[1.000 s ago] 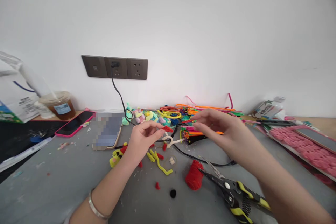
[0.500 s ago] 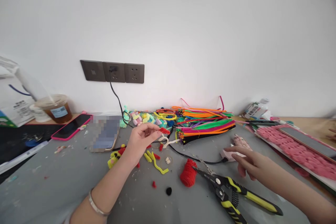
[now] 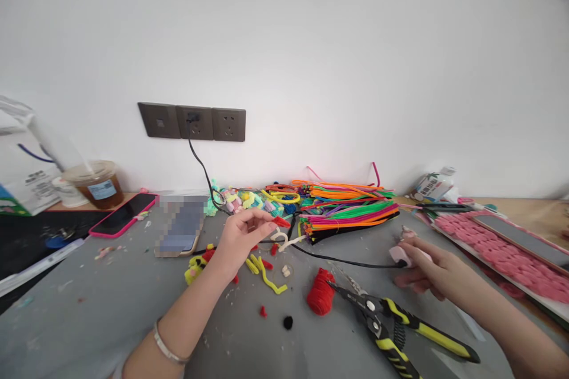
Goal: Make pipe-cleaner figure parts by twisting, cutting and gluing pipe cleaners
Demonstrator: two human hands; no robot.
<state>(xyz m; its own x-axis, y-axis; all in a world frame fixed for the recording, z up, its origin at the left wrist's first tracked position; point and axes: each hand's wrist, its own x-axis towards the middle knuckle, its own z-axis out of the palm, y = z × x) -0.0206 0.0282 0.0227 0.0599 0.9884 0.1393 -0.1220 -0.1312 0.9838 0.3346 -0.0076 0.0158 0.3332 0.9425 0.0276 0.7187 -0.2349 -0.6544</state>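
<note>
My left hand (image 3: 244, 237) pinches a small red fuzzy piece (image 3: 280, 222) between thumb and fingertips; a curled cream pipe cleaner (image 3: 287, 241) lies just beside the fingertips. At the right, my right hand (image 3: 424, 266) is closed around a pale pink device (image 3: 398, 254) with a black cord running into it. Between the hands sits a wound red bundle (image 3: 320, 292). The tips of the black-and-yellow pliers (image 3: 371, 308) touch it. Bent yellow pipe cleaners (image 3: 267, 275) lie below my left hand, near small red bits and a black pompom (image 3: 288, 323).
Bundles of colourful pipe cleaners (image 3: 351, 213) lie along the wall. On the left are a drink cup (image 3: 100, 186), a pink-edged phone (image 3: 124, 214) and another phone (image 3: 182, 228). A pink knobbly mat (image 3: 493, 249) is at the right. The black cord (image 3: 342, 262) crosses the table.
My right hand has closed on the pale pink device and shifted it slightly right, drawing the cord with it. My left hand keeps its pinch on the red piece.
</note>
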